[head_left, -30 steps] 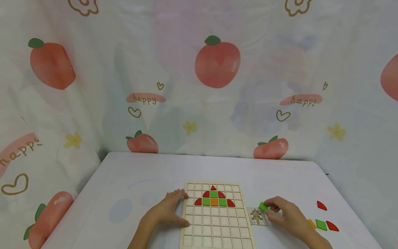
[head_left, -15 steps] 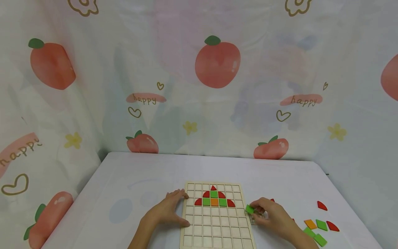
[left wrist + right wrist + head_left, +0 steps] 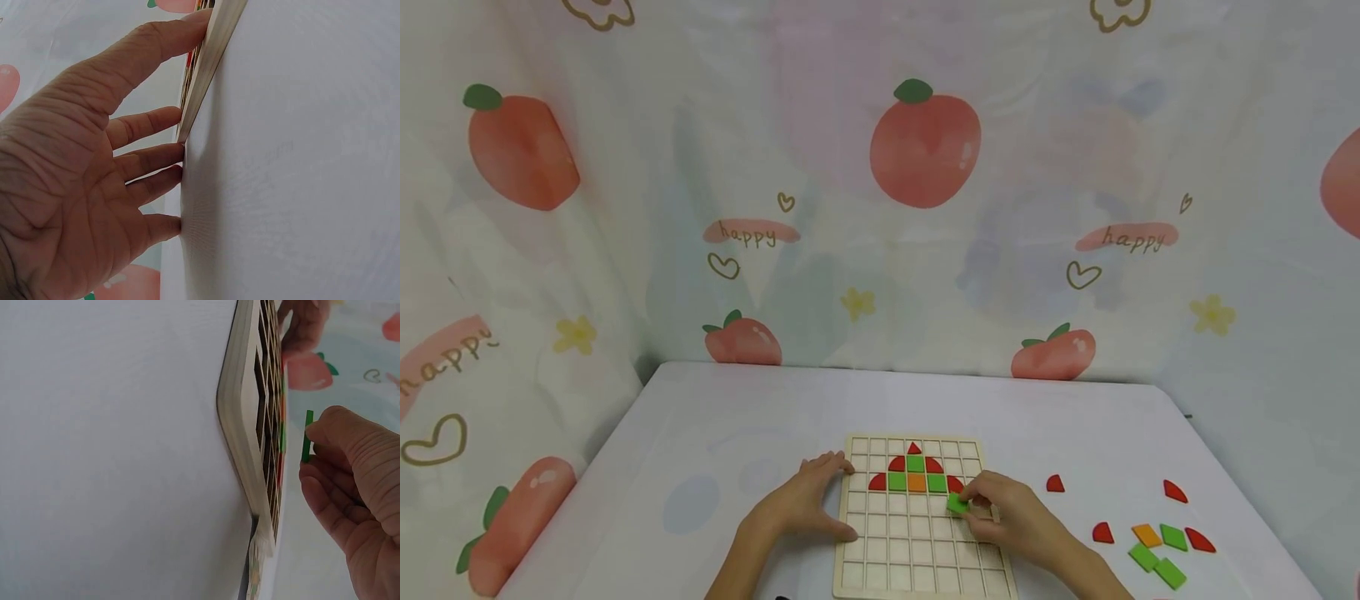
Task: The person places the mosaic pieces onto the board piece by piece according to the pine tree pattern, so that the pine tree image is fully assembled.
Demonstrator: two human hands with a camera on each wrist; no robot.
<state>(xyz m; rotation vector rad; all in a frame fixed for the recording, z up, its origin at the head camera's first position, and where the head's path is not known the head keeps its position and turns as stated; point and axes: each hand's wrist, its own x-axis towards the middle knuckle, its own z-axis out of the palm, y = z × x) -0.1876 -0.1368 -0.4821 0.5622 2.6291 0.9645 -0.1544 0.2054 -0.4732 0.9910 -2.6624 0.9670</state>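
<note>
A wooden grid board (image 3: 898,529) lies on the table. Red, green and one orange piece form a stepped, triangular shape in its upper rows. My left hand (image 3: 808,502) rests along the board's left edge, thumb and fingertips touching it with the fingers extended, as the left wrist view also shows. Between thumb and fingers, my right hand (image 3: 1015,510) pinches a green square tile (image 3: 956,503). That tile is over the board's right part, just below the red quarter-round piece (image 3: 954,483). In the right wrist view the tile is seen edge-on, apart from the board.
Right of the board lie loose pieces: red quarter-rounds (image 3: 1055,483), green squares (image 3: 1169,573) and an orange square (image 3: 1147,535). A small pattern card (image 3: 254,569) shows beside the board in the right wrist view. A printed curtain (image 3: 925,275) hangs behind the table.
My right hand has carried the green square tile leftward, from over the pattern card to over the board. Loose pieces formerly behind that arm are now visible. The left hand stays on the board's edge.
</note>
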